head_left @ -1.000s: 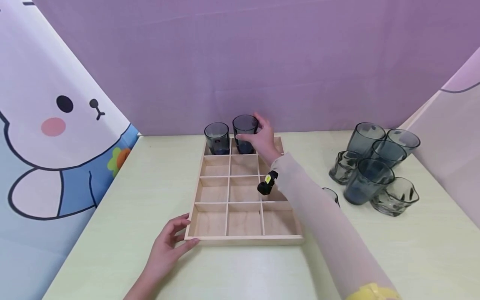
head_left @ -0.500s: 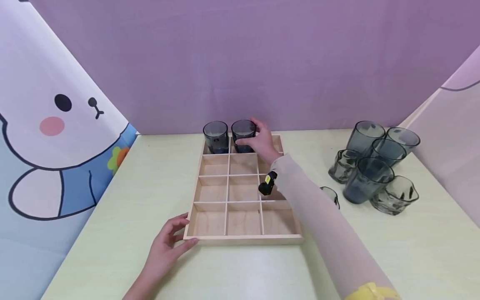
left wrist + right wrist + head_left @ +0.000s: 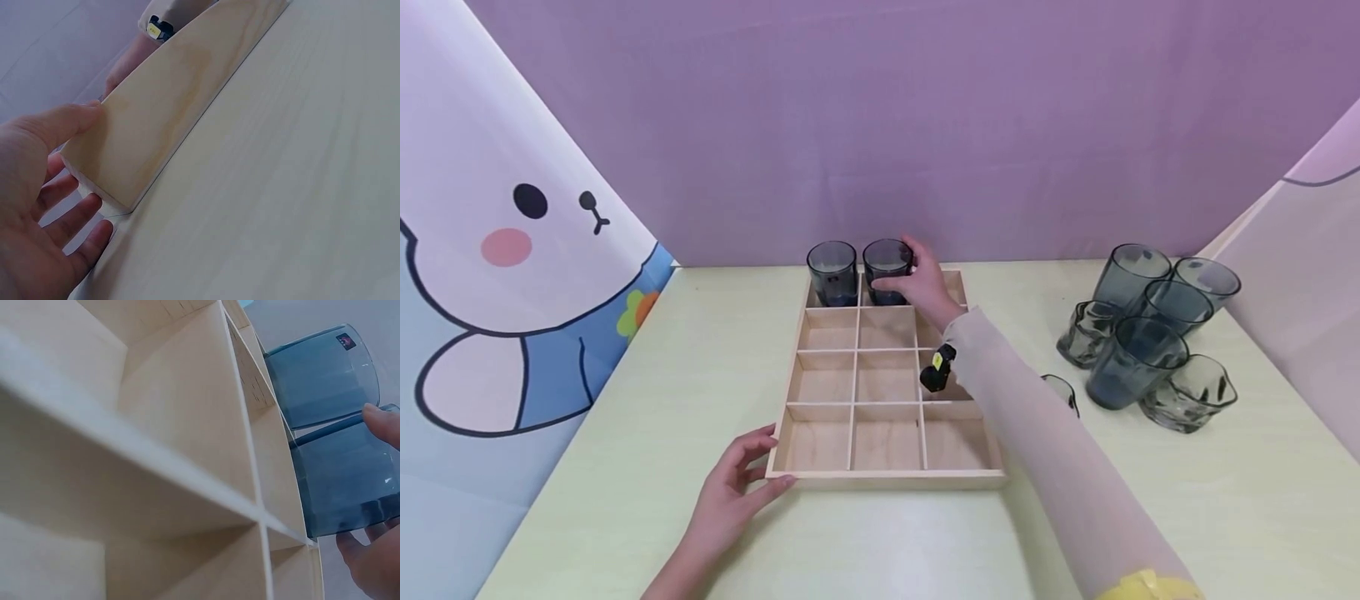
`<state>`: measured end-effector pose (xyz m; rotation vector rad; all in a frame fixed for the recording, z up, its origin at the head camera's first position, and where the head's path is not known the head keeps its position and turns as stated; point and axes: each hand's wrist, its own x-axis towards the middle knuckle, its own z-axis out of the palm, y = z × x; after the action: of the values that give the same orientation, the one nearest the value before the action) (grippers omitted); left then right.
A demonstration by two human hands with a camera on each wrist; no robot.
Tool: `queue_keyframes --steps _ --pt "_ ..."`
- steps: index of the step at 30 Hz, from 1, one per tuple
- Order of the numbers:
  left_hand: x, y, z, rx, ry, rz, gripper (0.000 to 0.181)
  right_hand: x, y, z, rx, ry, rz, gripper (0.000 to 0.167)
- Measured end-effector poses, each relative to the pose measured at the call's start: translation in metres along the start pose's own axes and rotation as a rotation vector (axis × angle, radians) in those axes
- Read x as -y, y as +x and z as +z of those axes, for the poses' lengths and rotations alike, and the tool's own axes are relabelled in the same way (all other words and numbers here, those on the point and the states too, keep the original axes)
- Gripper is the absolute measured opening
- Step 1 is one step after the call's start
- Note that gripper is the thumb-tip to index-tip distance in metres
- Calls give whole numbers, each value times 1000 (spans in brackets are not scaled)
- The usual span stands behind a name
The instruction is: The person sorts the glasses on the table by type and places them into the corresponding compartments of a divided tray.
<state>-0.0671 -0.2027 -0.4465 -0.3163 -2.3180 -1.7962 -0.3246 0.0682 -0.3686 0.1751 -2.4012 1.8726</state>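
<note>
A light wooden box [image 3: 887,481] with a grid of compartments lies on the table. My right hand [image 3: 925,287] grips a smoky blue drinking glass [image 3: 887,260], which stands upright in the back middle compartment. In the right wrist view, the thumb is near this glass's rim and the fingers [image 3: 359,556] are on its far side. A matching glass [image 3: 833,275] occupies the back left compartment, close beside it. My left hand [image 3: 733,487] holds the box's front left corner, its thumb [image 3: 72,122] against the front wall and its fingers at the left side.
Several tall smoky glasses [image 3: 1138,367] cluster on the table at the right. Wavy clear-grey glasses [image 3: 1189,396] stand among them, and another glass [image 3: 1062,390] is partly hidden behind my right forearm. A purple backdrop [image 3: 880,133] rises behind the box.
The glass in my right hand has lowered slightly into the back middle compartment, then stayed there. My left hand has kept its place on the box corner.
</note>
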Motion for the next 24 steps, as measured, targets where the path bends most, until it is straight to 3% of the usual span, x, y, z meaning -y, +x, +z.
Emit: queue_keyframes --steps 6,13,19,24 --pt "-3 0 -1 -1 4 -15 47 3 0 -1 28 -55 0 100" --pt "-2 1 -2 1 6 -10 46 15 -7 -1 12 7 21 103" --pt "-1 2 -3 12 -5 -17 46 24 -12 -5 -1 -1 -4 99" --pt "0 4 -4 24 -11 -18 46 33 -18 -18 10 -29 52 96"
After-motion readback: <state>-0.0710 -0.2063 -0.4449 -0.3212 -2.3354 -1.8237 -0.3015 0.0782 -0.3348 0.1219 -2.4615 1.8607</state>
